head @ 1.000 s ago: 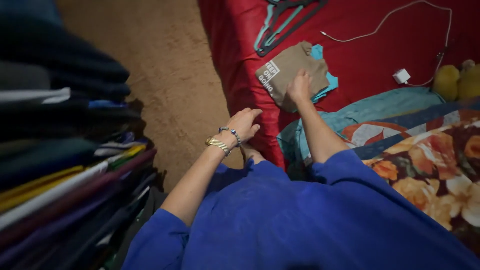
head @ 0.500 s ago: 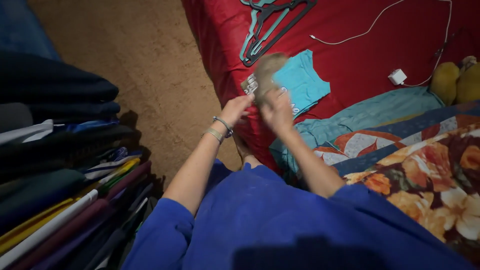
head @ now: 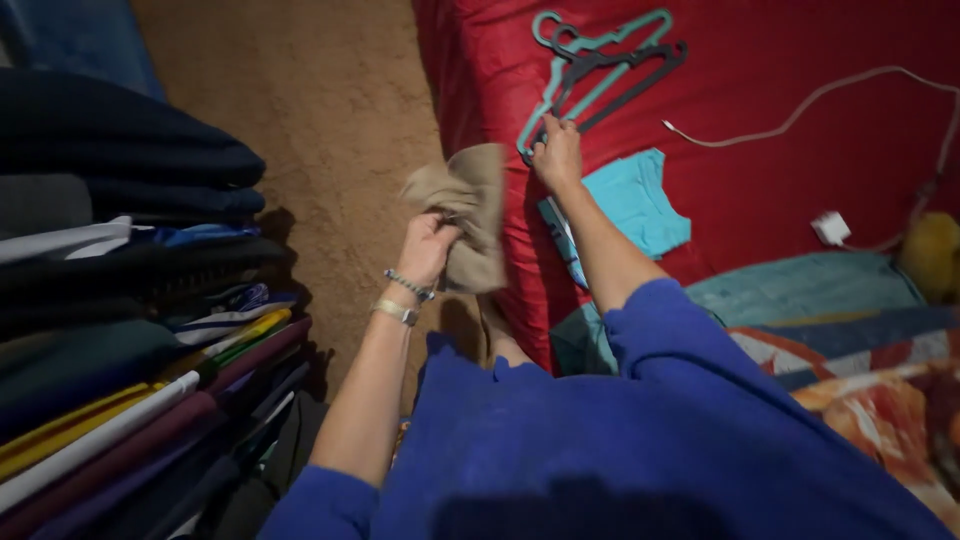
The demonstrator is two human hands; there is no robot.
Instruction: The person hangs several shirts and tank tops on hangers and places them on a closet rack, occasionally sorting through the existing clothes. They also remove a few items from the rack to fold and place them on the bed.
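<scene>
A: Tan cloth, that is what the left hand (head: 428, 240) holds: a small shirt (head: 466, 212), bunched in a closed fist, with the rest of it hanging loose below and to the right of the grip.

B: And where does it hang?

A: Over the brown carpet (head: 330, 120), just beside the edge of the red bed (head: 780, 60), off the sheet. The wrist below the grip wears two bracelets (head: 402, 298), one beaded and one gold.

B: The right hand (head: 558, 152)?

A: Stretched out onto the bed, well apart from the left. Its fingers are curled at the lower end of a bunch of hangers (head: 598, 62), teal and dark ones, touching them. Whether they are fully clamped round a hanger I cannot tell.

B: What lies about that grip?

A: Just below it, a folded teal shirt (head: 640, 200) lies flat on the sheet, partly under the forearm. Further right of the hand a white cable (head: 800, 100) runs across the bed to a white charger (head: 832, 228). Near the person's blue sleeve (head: 660, 330) a flowered blanket (head: 880, 390) covers the bed.

B: And on the far side of the left hand?

A: A tall pile of folded clothes (head: 130, 300), dark ones on top, coloured ones lower down.
</scene>
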